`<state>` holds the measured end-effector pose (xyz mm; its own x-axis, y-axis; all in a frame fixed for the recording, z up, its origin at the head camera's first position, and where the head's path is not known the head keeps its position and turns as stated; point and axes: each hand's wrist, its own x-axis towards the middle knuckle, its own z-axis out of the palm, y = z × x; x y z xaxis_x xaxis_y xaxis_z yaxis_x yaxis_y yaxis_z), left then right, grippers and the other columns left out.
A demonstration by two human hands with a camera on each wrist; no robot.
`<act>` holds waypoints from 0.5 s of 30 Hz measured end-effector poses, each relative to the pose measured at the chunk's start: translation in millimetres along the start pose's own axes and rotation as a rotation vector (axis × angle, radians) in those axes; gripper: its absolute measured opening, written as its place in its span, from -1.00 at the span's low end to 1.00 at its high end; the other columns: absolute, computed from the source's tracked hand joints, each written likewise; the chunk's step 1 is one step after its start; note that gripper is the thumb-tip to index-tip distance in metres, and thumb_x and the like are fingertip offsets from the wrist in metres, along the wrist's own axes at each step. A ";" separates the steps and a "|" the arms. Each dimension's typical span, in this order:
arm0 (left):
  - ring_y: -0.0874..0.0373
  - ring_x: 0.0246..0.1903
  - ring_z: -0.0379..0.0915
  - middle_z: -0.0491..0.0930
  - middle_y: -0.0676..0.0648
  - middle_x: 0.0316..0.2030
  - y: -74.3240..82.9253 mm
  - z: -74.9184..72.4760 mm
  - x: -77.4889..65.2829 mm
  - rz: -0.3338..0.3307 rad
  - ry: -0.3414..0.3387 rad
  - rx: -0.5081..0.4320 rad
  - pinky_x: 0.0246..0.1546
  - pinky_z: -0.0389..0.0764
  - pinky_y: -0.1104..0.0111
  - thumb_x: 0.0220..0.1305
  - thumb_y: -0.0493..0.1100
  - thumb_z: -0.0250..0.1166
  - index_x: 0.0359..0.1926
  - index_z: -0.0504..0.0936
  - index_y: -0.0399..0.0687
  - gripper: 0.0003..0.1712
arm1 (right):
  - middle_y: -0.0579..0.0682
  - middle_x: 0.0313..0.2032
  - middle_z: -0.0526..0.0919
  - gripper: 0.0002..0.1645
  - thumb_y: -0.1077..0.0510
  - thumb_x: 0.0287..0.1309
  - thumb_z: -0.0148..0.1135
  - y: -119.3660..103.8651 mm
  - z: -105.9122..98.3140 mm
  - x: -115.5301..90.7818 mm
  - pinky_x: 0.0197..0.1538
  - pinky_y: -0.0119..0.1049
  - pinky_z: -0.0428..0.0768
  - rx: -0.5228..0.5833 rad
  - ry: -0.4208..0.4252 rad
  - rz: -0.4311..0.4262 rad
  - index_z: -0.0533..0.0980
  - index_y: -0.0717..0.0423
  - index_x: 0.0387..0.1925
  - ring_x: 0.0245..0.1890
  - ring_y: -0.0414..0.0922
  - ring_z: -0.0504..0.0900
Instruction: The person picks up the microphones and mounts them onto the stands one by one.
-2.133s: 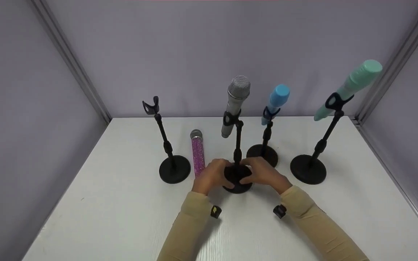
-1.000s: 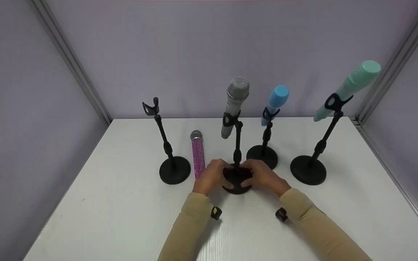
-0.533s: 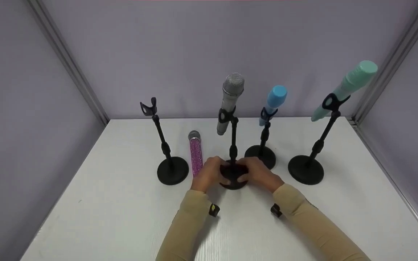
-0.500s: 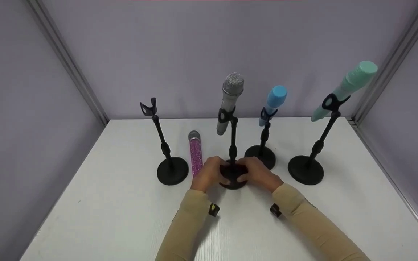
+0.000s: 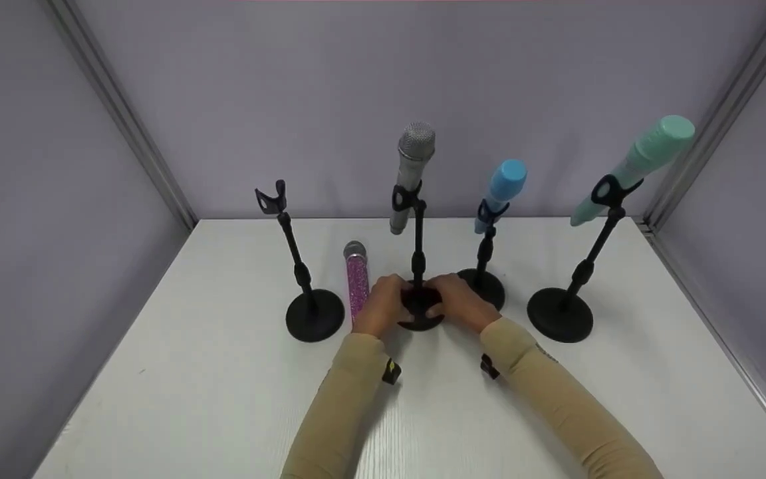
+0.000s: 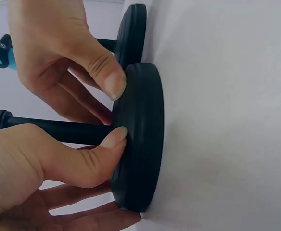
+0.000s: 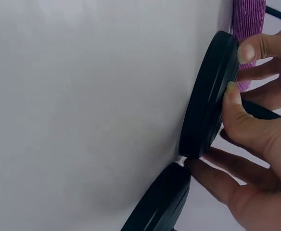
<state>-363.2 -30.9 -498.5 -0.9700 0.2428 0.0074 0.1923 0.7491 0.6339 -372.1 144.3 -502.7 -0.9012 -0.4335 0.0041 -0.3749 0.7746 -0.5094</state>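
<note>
Both hands grip the round black base of a microphone stand (image 5: 421, 307) from opposite sides, thumbs on its top face. A silver microphone (image 5: 411, 169) leans in this stand's clip. My left hand (image 5: 383, 307) holds the left side of the base, with fingertips down at its edge in the left wrist view. My right hand (image 5: 461, 303) holds the right side, close to the base of the stand (image 5: 485, 266) that carries a blue microphone (image 5: 507, 181). Left of my left hand lies a pink glittery microphone (image 5: 357, 279), its lower end hidden behind that hand.
A black stand with a bare clip (image 5: 314, 315) is at the left. At the right, another stand (image 5: 560, 315) bears a mint-green microphone (image 5: 655, 146). All stand on a white table (image 5: 210, 399) with grey panels (image 5: 330, 100) behind and at the sides.
The held stand with its silver microphone has slid away from the person and slightly left, both hands moving with it. The other stands and the pink microphone stay in place.
</note>
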 end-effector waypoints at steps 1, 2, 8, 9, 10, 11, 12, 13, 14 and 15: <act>-0.09 0.04 0.69 0.76 -0.25 -0.04 -0.8 -0.3 1.8 -0.001 0.004 -0.002 0.16 0.66 0.12 -0.11 -0.46 0.61 0.06 0.72 -0.30 -0.40 | 0.18 0.10 0.73 -0.46 0.19 0.09 0.54 0.4 -0.3 2.8 0.34 0.05 0.53 0.006 -0.001 0.005 0.63 0.22 0.13 0.18 0.13 0.65; -0.09 0.03 0.69 0.77 -0.25 -0.04 -1.4 -0.6 3.6 0.000 0.009 -0.004 0.16 0.67 0.12 -0.10 -0.47 0.61 0.05 0.73 -0.30 -0.42 | 0.18 0.10 0.73 -0.45 0.19 0.09 0.55 0.8 -0.7 5.3 0.34 0.05 0.52 0.007 -0.001 0.008 0.63 0.21 0.13 0.18 0.13 0.65; -0.09 0.01 0.69 0.77 -0.25 -0.06 0.7 0.7 14.5 0.004 0.025 -0.007 0.15 0.67 0.11 -0.10 -0.48 0.59 0.02 0.74 -0.31 -0.45 | 0.17 0.14 0.70 -0.41 0.17 0.11 0.54 6.9 -6.3 12.7 0.39 0.07 0.47 -0.017 0.000 0.024 0.61 0.18 0.19 0.24 0.15 0.59; -0.09 0.01 0.69 0.77 -0.25 -0.07 2.1 1.9 16.5 0.004 0.024 -0.010 0.15 0.67 0.11 -0.10 -0.49 0.59 0.02 0.74 -0.30 -0.45 | 0.18 0.16 0.69 -0.40 0.17 0.12 0.53 8.6 -7.6 12.4 0.40 0.08 0.46 -0.015 0.000 0.031 0.60 0.18 0.21 0.25 0.16 0.58; -0.09 0.01 0.69 0.77 -0.25 -0.07 2.2 1.7 17.2 0.000 0.026 -0.011 0.15 0.66 0.12 -0.09 -0.48 0.59 0.02 0.74 -0.30 -0.45 | 0.20 0.17 0.68 -0.39 0.17 0.13 0.53 8.6 -7.8 13.1 0.41 0.09 0.45 -0.015 -0.001 0.032 0.59 0.19 0.22 0.26 0.17 0.58; -0.08 0.01 0.69 0.77 -0.24 -0.06 2.4 1.5 17.5 -0.007 0.026 -0.012 0.16 0.66 0.12 -0.09 -0.48 0.59 0.03 0.73 -0.29 -0.45 | 0.20 0.18 0.67 -0.39 0.17 0.14 0.52 8.8 -7.8 13.6 0.41 0.09 0.45 -0.019 -0.002 0.034 0.58 0.20 0.23 0.27 0.18 0.57; -0.07 0.01 0.69 0.77 -0.24 -0.06 2.7 1.3 17.3 -0.016 0.024 -0.015 0.17 0.65 0.12 -0.08 -0.47 0.58 0.04 0.73 -0.28 -0.45 | 0.21 0.19 0.67 -0.39 0.17 0.15 0.51 8.9 -7.6 13.9 0.41 0.10 0.45 -0.018 -0.004 0.038 0.58 0.21 0.24 0.27 0.18 0.57; -0.06 0.02 0.68 0.77 -0.23 -0.05 2.9 1.1 17.2 -0.022 0.021 -0.015 0.18 0.65 0.13 -0.06 -0.47 0.58 0.05 0.73 -0.28 -0.45 | 0.22 0.19 0.66 -0.38 0.18 0.15 0.51 8.9 -7.3 14.1 0.41 0.10 0.45 -0.021 -0.005 0.039 0.57 0.22 0.24 0.28 0.18 0.57; -0.06 0.03 0.68 0.77 -0.22 -0.04 2.7 1.2 17.3 -0.029 0.017 -0.012 0.19 0.64 0.13 -0.06 -0.46 0.58 0.05 0.73 -0.27 -0.45 | 0.22 0.19 0.66 -0.38 0.19 0.16 0.50 8.8 -7.0 14.2 0.41 0.10 0.45 -0.020 -0.009 0.044 0.57 0.22 0.25 0.27 0.18 0.57; -0.05 0.04 0.67 0.76 -0.21 -0.03 2.3 1.1 17.1 -0.034 0.015 -0.009 0.21 0.63 0.14 -0.05 -0.45 0.59 0.06 0.72 -0.26 -0.44 | 0.22 0.20 0.66 -0.38 0.19 0.16 0.50 8.6 -6.6 14.0 0.42 0.10 0.45 -0.016 -0.012 0.053 0.56 0.22 0.26 0.28 0.18 0.57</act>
<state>-379.2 -24.3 -497.8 -0.9782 0.2078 -0.0031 0.1576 0.7509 0.6413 -389.5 148.0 -501.4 -0.9171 -0.3974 -0.0327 -0.3306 0.8035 -0.4951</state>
